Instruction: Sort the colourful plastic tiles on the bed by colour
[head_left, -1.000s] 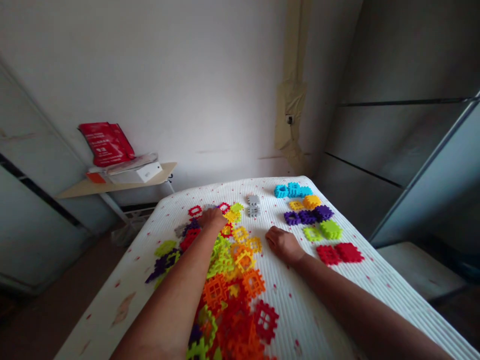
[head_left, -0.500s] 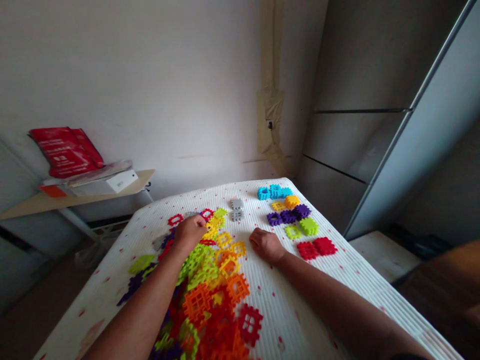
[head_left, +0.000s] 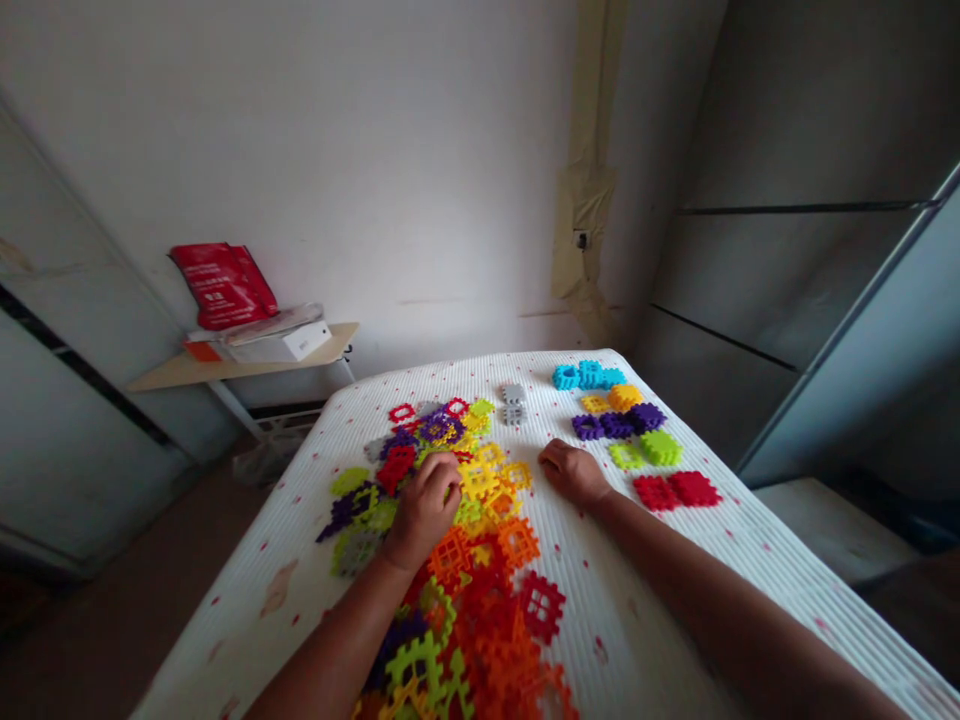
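My left hand is over the pile of toothed plastic blocks, fingers curled beside a yellow block; whether they grip anything is hidden. Just beyond it are a red block and a purple block. Orange blocks lie nearer me, with a dark red block at the pile's right edge. My right hand rests closed on the white cloth, right of the pile, with no block showing in it. Two grey blocks sit beyond, between the pile and the sorted groups.
Along the table's right side stand colour groups: blue blocks, yellow-orange blocks, purple blocks, lime green blocks and red blocks. A side shelf at left holds a red bag and a white box.
The view has swung left, shifting the scene rightward. My left hand has drawn back from the pile's far part, uncovering purple and red blocks. My right hand remains on the cloth.
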